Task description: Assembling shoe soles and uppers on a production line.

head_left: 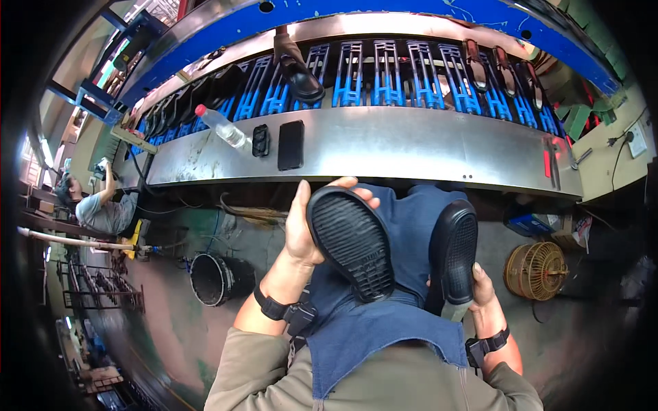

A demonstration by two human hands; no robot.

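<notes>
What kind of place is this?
Probably a shoe factory. Each hand, left hand and right hand, holds a black shoe sole; shoes ride blue racks along a metal conveyor line.

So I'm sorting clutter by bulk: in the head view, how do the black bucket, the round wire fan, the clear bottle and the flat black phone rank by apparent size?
1. Black bucket and round wire fan: look alike, not ranked.
2. Clear bottle and flat black phone: close. Both lie farther away on the metal shelf, so this is unsure.

Black shoe (351,243) per hand, soles up
</notes>
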